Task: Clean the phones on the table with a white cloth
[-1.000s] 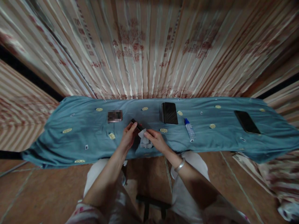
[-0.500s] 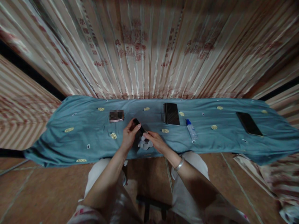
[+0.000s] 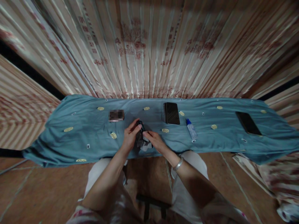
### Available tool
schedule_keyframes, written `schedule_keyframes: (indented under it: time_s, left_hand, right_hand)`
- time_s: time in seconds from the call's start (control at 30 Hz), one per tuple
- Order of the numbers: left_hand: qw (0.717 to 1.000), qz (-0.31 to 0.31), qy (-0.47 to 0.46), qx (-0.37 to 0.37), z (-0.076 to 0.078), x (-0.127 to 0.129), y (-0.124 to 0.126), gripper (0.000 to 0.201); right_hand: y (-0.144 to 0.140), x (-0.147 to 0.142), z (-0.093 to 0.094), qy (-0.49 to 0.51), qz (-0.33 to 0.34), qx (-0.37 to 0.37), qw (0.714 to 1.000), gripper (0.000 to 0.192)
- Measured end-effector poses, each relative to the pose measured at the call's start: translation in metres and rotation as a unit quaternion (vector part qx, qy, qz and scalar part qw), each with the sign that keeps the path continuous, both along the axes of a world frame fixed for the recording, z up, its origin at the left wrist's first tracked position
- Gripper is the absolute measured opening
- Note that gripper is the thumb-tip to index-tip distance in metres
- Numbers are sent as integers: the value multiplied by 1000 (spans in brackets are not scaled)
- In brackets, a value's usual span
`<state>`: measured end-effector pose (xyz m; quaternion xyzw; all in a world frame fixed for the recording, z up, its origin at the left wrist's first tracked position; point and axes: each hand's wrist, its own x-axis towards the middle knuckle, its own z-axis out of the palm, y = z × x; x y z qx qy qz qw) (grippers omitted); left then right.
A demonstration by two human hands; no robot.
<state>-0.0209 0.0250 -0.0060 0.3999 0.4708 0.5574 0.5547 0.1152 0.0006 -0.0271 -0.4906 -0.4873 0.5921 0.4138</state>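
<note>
My left hand (image 3: pixel 131 133) is closed around a slim black phone-like object (image 3: pixel 141 126), tilted just above the table. Its thumb and fingers grip the object's upper end. At the lower end, my right hand (image 3: pixel 154 139) pinches a crumpled light grey cloth (image 3: pixel 146 145) against it. The cloth hangs below the fingers, partly in shadow. A silver bangle (image 3: pixel 178 163) circles my right wrist.
A blue-green cloth (image 3: pixel 91 124) covers the long table. On it lie a pixelated small item (image 3: pixel 116 115), a black folding device or pair of phones (image 3: pixel 172 114), a blue-capped clear spray bottle (image 3: pixel 192 129) and a black phone (image 3: pixel 248 123). Patterned curtains (image 3: pixel 149 68) hang behind.
The black object has turned a little and shifted slightly right in my left hand. The grey cloth has changed shape and hangs slightly lower.
</note>
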Motion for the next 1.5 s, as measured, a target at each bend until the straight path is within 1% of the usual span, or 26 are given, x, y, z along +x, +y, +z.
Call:
schedule_keyframes:
  time_s: [0.17,0.33,0.5,0.63,0.8,1.0,1.13,1.3,1.4,1.5]
  left_hand:
    - [998,1,-53,-20,8,4,-2,49]
    - [990,33,-132,-42,11,3,5,41]
    - [981,44,-180,-56,11,-1,10,40]
    - [974,41,-210,-75,6,-1,11,35]
    - [962,24,-246,-115,1,0,10,30]
    - [945,18,-271,-181,1,1,10,19]
    - [943,16,-283,-174,3,0,10,16]
    - [950,5,-269,-160,6,-2,13,18]
    - [962,0,-240,-127,8,-2,13,25]
    - [973,-18,-213,-89,10,-1,11,32]
  right_hand:
    - [1,-2,-1,31,-11,16,999,48]
    - [3,-5,3,63,-21,-2,998,47]
    - [5,-5,8,109,-23,-5,994,43]
    - [6,-1,9,132,-28,-4,991,44]
    - [6,6,14,106,-50,-2,993,42]
    - [4,10,20,74,-47,28,996,36]
    - [3,12,21,65,-43,39,996,35]
    - [3,11,20,91,-38,20,995,39]
    - [3,10,19,112,-26,5,993,40]
    - [1,10,19,135,-6,-11,991,40]
